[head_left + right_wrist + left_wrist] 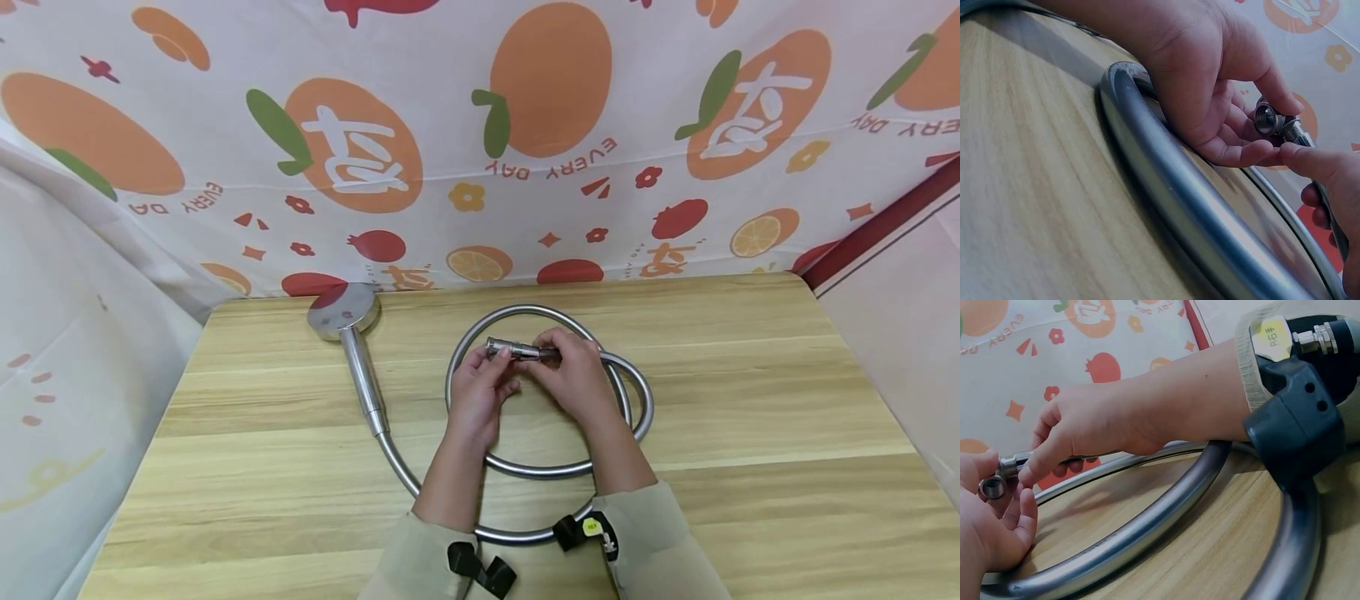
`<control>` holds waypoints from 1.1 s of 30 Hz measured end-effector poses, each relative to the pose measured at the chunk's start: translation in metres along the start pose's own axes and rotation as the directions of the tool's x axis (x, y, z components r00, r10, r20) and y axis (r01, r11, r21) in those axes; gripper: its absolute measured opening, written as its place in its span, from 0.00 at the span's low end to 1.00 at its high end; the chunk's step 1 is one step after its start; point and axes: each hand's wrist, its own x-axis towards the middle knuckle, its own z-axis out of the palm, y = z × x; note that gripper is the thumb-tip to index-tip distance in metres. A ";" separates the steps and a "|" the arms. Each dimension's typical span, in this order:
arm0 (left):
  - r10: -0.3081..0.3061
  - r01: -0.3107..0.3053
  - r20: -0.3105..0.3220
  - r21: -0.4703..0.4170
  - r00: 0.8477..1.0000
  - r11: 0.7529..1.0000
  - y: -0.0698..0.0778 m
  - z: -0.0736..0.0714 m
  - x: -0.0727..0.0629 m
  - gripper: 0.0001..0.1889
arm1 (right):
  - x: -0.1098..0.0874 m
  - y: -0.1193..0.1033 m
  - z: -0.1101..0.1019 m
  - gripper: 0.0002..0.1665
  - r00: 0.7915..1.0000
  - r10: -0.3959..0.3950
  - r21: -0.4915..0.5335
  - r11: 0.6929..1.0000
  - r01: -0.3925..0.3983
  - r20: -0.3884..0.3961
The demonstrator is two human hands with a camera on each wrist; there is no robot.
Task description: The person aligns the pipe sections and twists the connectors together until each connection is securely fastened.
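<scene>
My left hand (pixel 477 396) pinches a small silver threaded pipe fitting (pixel 1267 119) between thumb and fingers, its round threaded mouth facing outward in both wrist views. Close beside it, my right hand (pixel 579 382) grips the end of a metal shower hose (pixel 542 472), its fingertips right at the fitting. Fitting and hose end lie in one line in the head view, over the coiled hose. Fingers partly hide the joint. At the hose's other end, a chrome handheld shower head (pixel 345 312) lies at the back left of the table.
The wood-grain table (pixel 765 417) carries the hose in loose loops around and under both hands. A fruit-print cloth (pixel 442 100) hangs along its back edge, with white fabric (pixel 90 333) at the left. Black wrist cameras (pixel 480 568) sit on the pale sleeves.
</scene>
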 end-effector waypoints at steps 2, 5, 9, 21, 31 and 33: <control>0.001 -0.001 0.000 0.001 1.000 1.000 0.000 0.000 -0.001 0.10 | 0.000 0.000 0.000 0.17 1.000 -0.005 -0.017 1.000 0.006 0.021; 0.000 0.000 -0.003 0.002 1.000 1.000 0.001 0.000 -0.001 0.09 | 0.000 0.000 0.000 0.20 0.999 -0.007 -0.039 0.999 0.009 0.049; -0.003 0.003 -0.010 0.003 1.000 1.000 0.000 0.000 -0.001 0.09 | -0.001 0.000 0.001 0.26 0.998 0.014 -0.013 1.000 -0.014 0.054; 0.020 -0.020 -0.021 0.008 1.000 1.000 0.001 0.001 -0.003 0.12 | 0.000 -0.001 -0.001 0.17 0.999 0.003 -0.011 1.000 -0.003 0.033; 0.013 -0.013 -0.025 0.008 1.000 1.000 0.003 0.001 -0.002 0.19 | 0.001 -0.001 0.000 0.14 1.000 -0.020 -0.020 1.000 0.020 0.020; 0.015 -0.015 -0.024 0.007 1.000 1.000 0.003 0.001 -0.003 0.18 | 0.001 -0.002 0.000 0.13 0.999 -0.019 -0.030 0.999 0.020 0.032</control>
